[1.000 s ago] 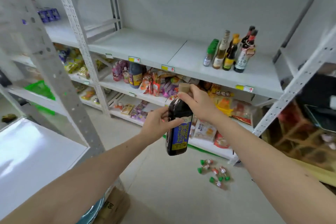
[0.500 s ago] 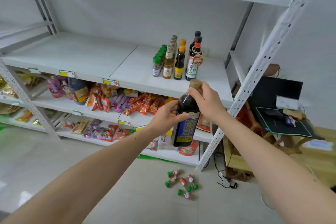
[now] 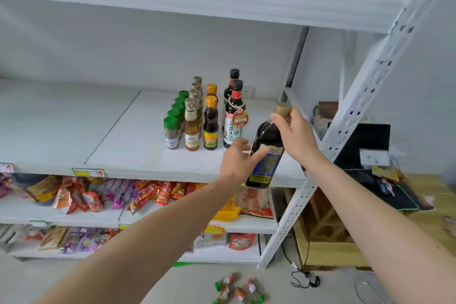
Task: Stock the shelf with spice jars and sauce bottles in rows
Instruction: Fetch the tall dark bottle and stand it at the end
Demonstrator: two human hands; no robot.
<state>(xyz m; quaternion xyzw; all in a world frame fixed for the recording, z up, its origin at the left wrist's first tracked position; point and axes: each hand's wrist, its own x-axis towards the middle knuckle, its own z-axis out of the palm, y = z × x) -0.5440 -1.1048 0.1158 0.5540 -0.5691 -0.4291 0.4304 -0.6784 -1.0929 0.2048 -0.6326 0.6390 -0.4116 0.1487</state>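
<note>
Shelf (image 3: 128, 145): white, rows started beside soy sauce bottle (image 3: 234, 121).
Right hand (image 3: 294, 136): pinches dark vinegar bottle (image 3: 265, 153) neck, tilted for placing right of it.
Left hand (image 3: 235, 160): spread, steadying label.

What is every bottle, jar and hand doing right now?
Dark bottle: tilted, in the air before the shelf edge.
Right hand: grips the dark bottle's neck.
Left hand: open, fingers at the dark bottle's side.
Green-capped jars: upright, in a row on the shelf.
Sauce bottles: upright, in rows beside the jars.
Small jars: lying on the floor.
</note>
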